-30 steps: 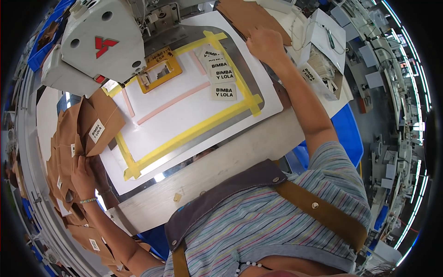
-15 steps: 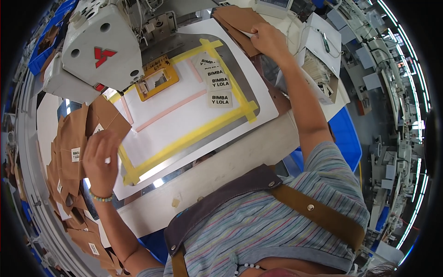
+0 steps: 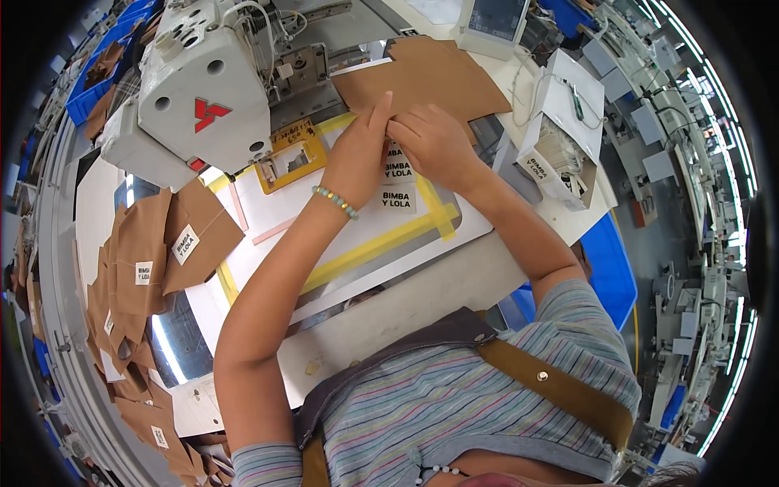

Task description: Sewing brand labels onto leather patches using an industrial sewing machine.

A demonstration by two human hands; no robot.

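At the right end of the bench (image 3: 599,193) stands a white box (image 3: 561,77), a dark green pen (image 3: 578,108) lying on top. Farther back stands a pale-cased screen (image 3: 497,18). A blue bin (image 3: 613,264) shows below the bench's right edge; a blue crate (image 3: 88,99) sits at upper left. Beyond, on the right, pale machines (image 3: 686,347) line the grey floor (image 3: 625,158), and bright tube lights (image 3: 737,357) curve along the rim.
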